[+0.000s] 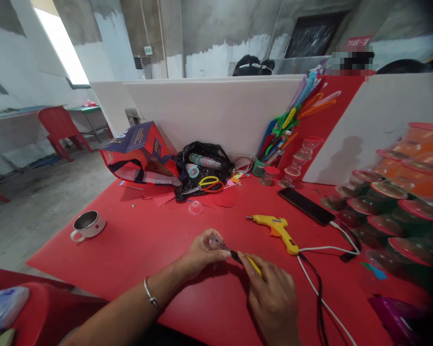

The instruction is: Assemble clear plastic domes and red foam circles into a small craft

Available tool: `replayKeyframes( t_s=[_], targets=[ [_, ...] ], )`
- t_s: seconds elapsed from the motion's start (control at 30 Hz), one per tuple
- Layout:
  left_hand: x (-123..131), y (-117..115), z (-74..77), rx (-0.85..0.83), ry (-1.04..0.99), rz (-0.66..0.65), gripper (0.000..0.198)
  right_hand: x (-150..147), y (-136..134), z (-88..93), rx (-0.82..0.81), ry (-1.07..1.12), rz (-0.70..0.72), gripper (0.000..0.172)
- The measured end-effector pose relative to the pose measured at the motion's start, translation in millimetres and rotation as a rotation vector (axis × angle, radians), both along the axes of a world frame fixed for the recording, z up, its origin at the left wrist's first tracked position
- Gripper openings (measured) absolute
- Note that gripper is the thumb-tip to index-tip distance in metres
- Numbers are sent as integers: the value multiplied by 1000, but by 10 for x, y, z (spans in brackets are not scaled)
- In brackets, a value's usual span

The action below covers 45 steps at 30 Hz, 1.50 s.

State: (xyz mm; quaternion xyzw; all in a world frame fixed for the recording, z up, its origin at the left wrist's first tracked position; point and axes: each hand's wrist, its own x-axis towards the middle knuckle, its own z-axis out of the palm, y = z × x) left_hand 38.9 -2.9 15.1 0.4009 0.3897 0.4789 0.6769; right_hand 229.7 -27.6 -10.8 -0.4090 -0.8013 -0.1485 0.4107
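My left hand (205, 252), a silver bangle on its wrist, is closed around a small clear plastic piece (215, 241) above the red table. My right hand (272, 290) grips a yellow-and-black tool (253, 265), whose dark front part reaches the plastic piece near my left thumb. The tool's tip is too small to make out. To the right of my hands lies a yellow glue gun (277, 228) with its cord. A small clear and red plastic lid (195, 207) rests on the table beyond my left hand.
A cup (88, 225) stands at the left. Farther back are a red and blue bag (140, 154), a black plastic bag (205, 166) and scissors (208, 181). A phone (306, 205), cables and stacked plastic containers (386, 202) occupy the right. A white panel (209, 115) borders the back.
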Motion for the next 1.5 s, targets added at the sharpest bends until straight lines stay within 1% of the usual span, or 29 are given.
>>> replayKeyframes(
  t_s=[0.17, 0.3, 0.4, 0.5, 0.57, 0.6, 0.63, 0.67, 0.73, 0.77, 0.8, 0.83, 0.9, 1.0, 1.07, 1.17, 1.23, 1.3, 1.4, 1.5],
  targets=[
    [7, -1, -9, 4, -18, 3, 53, 27, -3, -35, -9, -9, -41, 44],
    [8, 3, -42, -27, -75, -11, 38, 48, -1, -42, 2, -4, -98, 54],
    [7, 20, -46, -73, -86, 21, 29, 50, 5, -35, 8, 6, -88, 56],
    [4, 35, -20, -98, -23, 71, 27, 51, 11, -32, 13, 17, -51, 55],
    [-3, 31, 11, -94, 80, 96, 36, 52, 12, -34, 17, 28, -44, 56],
    [-10, 23, 28, -57, 156, 117, 43, 51, 11, -35, 17, 35, -47, 57],
    [-18, 14, 44, 19, 251, 147, 45, 49, 10, -35, 13, 43, -51, 57],
    [-29, 4, 57, 131, 357, 192, 41, 46, 9, -36, 11, 51, -55, 57],
    [-53, -12, 65, 402, 562, 290, 17, 38, 9, -36, 9, 62, -57, 55],
    [-64, -14, 58, 514, 636, 324, 15, 34, 10, -35, 11, 65, -56, 53],
    [-74, -13, 43, 583, 682, 337, 23, 30, 12, -34, 13, 66, -53, 51],
    [-81, -9, 23, 605, 703, 335, 29, 28, 13, -32, 17, 66, -51, 49],
    [-89, 3, -19, 539, 694, 298, 32, 26, 13, -28, 22, 62, -46, 46],
    [-85, 8, -38, 344, 578, 229, 28, 33, 2, -21, 21, 65, -34, 48],
    [-82, 0, -10, 244, 451, 167, 31, 38, -8, -17, 17, 71, -22, 49],
    [-84, -20, 57, 146, 299, 89, 42, 41, -16, -12, 18, 81, -11, 48],
    [-86, -27, 87, 106, 233, 72, 48, 38, -14, -9, 20, 81, -7, 47],
    [-87, -25, 94, 78, 175, 82, 52, 31, -9, -6, 15, 84, -3, 46],
    [-79, -15, 69, 56, 114, 107, 58, 20, -4, -5, -3, 100, 1, 45],
    [-68, -7, 30, 68, 92, 103, 71, 16, -6, -5, -20, 112, 8, 45]
  ],
)
